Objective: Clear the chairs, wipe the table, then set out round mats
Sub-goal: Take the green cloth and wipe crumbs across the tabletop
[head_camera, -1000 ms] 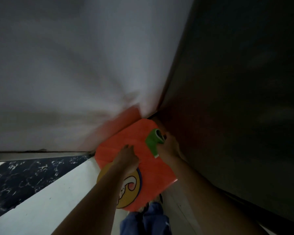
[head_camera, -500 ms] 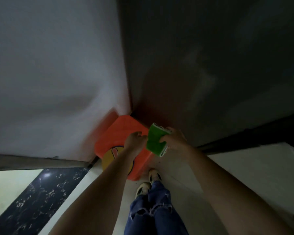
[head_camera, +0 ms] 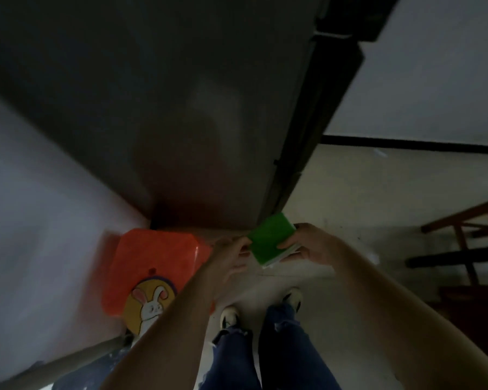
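A green folded cloth or sponge pad (head_camera: 271, 240) with a pale underside is in front of me above the floor. My right hand (head_camera: 307, 246) grips its right side, thumb on top. My left hand (head_camera: 231, 256) touches its left edge with the fingertips. An orange plastic stool (head_camera: 152, 266) with a yellow rabbit picture stands on the floor at the lower left, in the corner between the wall and a dark cabinet. Neither hand touches the stool.
A tall dark grey cabinet or fridge (head_camera: 181, 108) rises straight ahead. A pale wall (head_camera: 34, 206) is at the left. Wooden chair or table legs (head_camera: 468, 249) stand at the right. My jeans and shoes (head_camera: 265, 347) are below on the light floor.
My left hand has come off the orange stool and moved right to the green cloth. The view has swung to the right, showing the floor and wooden furniture.
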Motion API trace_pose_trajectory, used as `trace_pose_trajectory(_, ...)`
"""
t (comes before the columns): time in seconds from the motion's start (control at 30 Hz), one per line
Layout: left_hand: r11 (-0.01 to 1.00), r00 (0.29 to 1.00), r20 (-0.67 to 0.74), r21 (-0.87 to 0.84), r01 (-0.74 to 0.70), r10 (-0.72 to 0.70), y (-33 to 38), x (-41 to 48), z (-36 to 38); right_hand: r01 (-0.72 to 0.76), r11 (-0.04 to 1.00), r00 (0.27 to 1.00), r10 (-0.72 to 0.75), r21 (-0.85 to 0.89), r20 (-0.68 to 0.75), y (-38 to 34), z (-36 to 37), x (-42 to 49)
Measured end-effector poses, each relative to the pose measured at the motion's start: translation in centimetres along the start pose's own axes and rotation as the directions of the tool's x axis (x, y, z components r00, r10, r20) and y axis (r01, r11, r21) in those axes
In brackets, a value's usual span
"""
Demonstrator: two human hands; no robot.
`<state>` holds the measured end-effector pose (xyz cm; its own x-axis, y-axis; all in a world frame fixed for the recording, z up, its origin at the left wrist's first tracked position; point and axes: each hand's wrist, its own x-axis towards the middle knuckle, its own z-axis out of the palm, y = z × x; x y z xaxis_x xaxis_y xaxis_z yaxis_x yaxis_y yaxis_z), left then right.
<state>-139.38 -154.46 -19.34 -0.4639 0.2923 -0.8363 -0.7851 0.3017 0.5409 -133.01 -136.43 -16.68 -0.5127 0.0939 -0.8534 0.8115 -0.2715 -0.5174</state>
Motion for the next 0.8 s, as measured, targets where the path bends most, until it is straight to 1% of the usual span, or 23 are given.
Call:
trace_pose_trajectory(0.03, 1.000, 1.000, 0.023, -0.009, -0.003, 0.003, 0.2, 0.3, 1.1, -0.012, 0.999, 1.000, 0.013, 0.041, -0.007, 0.4, -0.8, -0.2)
trace_pose_trajectory(0.1, 1.000, 0.998, 0.052, -0.001, -0.022, 0.022, 1.0, 0.9, 4.7, -0.006, 0.987, 0.997, 0.017, 0.162, -0.069, 1.1, -3.6, -0.8)
trace_pose_trajectory(0.17, 0.997, 0.997, 0.050, 0.053, -0.058, 0.055, 2.1, 1.4, 9.0, 0.039, 0.958, 0.990, 0.002, 0.284, -0.141, 1.8, -7.2, -1.1)
trace_pose_trajectory(0.23, 0.997, 0.996, 0.063, 0.049, -0.065, 0.061, 2.9, 1.6, 12.1, 0.093, 0.929, 0.981, -0.025, 0.359, -0.191, 2.2, -9.9, -1.2)
trace_pose_trajectory(0.3, 0.998, 0.991, 0.131, 0.060, -0.018, 0.010, 3.3, 2.1, 16.0, 0.131, 0.889, 0.972, -0.027, 0.439, -0.235, 2.6, -13.2, -1.5)
trace_pose_trajectory(0.37, 0.988, 0.976, 0.207, 0.151, 0.041, -0.073, 3.7, 2.3, 20.2, 0.168, 0.851, 0.963, -0.033, 0.498, -0.267, 3.4, -17.0, -1.7)
trace_pose_trajectory(0.43, 0.976, 0.964, 0.245, 0.214, 0.048, -0.102, 4.1, 2.6, 23.3, 0.200, 0.821, 0.959, -0.053, 0.534, -0.277, 3.9, -20.0, -2.3)
trace_pose_trajectory(0.57, 0.956, 0.947, 0.315, 0.293, -0.029, -0.067, 5.6, 3.7, 30.5, 0.188, 0.806, 0.969, -0.057, 0.561, -0.242, 5.4, -27.1, -3.9)
trace_pose_trajectory(0.6, 0.951, 0.940, 0.335, 0.308, -0.040, -0.069, 6.0, 3.9, 32.6, 0.194, 0.787, 0.970, -0.066, 0.585, -0.232, 5.8, -29.0, -4.4)
trace_pose_trajectory(0.63, 0.951, 0.932, 0.355, 0.307, -0.044, -0.072, 6.2, 4.1, 34.2, 0.210, 0.758, 0.971, -0.089, 0.618, -0.222, 6.1, -30.4, -4.7)
trace_pose_trajectory(0.73, 0.961, 0.891, 0.444, 0.275, -0.035, -0.094, 7.2, 4.5, 38.5, 0.271, 0.624, 0.963, -0.173, 0.733, -0.208, 6.7, -34.0, -6.0)
trace_pose_trajectory(0.8, 0.963, 0.860, 0.496, 0.268, -0.016, -0.124, 8.1, 5.0, 41.6, 0.292, 0.575, 0.956, -0.187, 0.764, -0.225, 6.9, -36.7, -6.5)
